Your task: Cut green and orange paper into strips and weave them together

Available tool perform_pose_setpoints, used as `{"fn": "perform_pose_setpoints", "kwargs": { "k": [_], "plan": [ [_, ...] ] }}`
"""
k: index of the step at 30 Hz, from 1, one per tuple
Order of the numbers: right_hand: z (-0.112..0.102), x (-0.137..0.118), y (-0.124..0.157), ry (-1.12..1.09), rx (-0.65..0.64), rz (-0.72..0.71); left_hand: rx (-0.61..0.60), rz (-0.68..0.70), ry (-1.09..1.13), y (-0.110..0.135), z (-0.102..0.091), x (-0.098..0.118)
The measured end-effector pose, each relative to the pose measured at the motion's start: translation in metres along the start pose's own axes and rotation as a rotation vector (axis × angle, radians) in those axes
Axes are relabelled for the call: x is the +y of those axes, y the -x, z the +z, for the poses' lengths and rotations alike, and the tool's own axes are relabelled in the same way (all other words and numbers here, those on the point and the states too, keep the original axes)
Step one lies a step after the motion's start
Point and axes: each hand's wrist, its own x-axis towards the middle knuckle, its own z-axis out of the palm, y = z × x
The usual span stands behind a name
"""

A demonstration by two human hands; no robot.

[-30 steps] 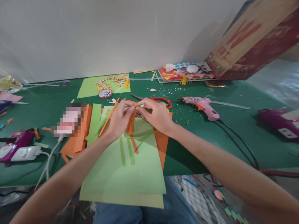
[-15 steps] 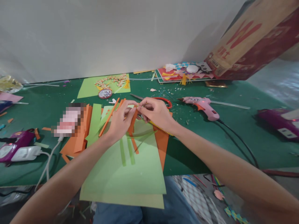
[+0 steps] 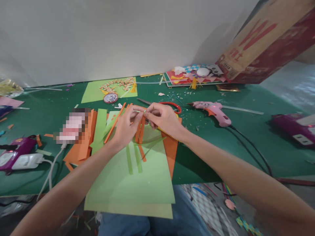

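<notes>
My left hand (image 3: 126, 127) and my right hand (image 3: 165, 119) meet over the paper, fingertips pinched together. Between them they hold orange paper strips (image 3: 140, 131), whose ends hang down below the fingers; a small pale green bit shows at the pinch. Under the hands lie light green paper sheets (image 3: 133, 193), with narrow green strips (image 3: 129, 160) on top and orange paper (image 3: 170, 149) beneath on the right. More loose orange strips (image 3: 115, 123) lie beside my left hand. Just beyond my right hand rest scissors with red handles (image 3: 176, 106), partly hidden.
On the right lies a pink glue gun (image 3: 214, 111) with a black cord. Left of the hands are orange paper pieces (image 3: 86, 144) and a blurred-out device (image 3: 73, 126) on a white cable. Behind stand a small round dish (image 3: 110, 98) and a paper bag (image 3: 265, 42).
The hanging orange strips have turned between my fingers, now showing as two separate lengths pointing down. Both hands stay in nearly the same place.
</notes>
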Motion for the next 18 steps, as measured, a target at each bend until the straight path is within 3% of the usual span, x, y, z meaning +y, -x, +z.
{"fn": "perform_pose_setpoints", "kwargs": {
  "k": [18],
  "plan": [
    [-0.0019,0.0014,-0.0020,0.063,-0.003,0.054,0.035,-0.072,0.001,-0.0005,0.0004,0.0022]
  ]
}}
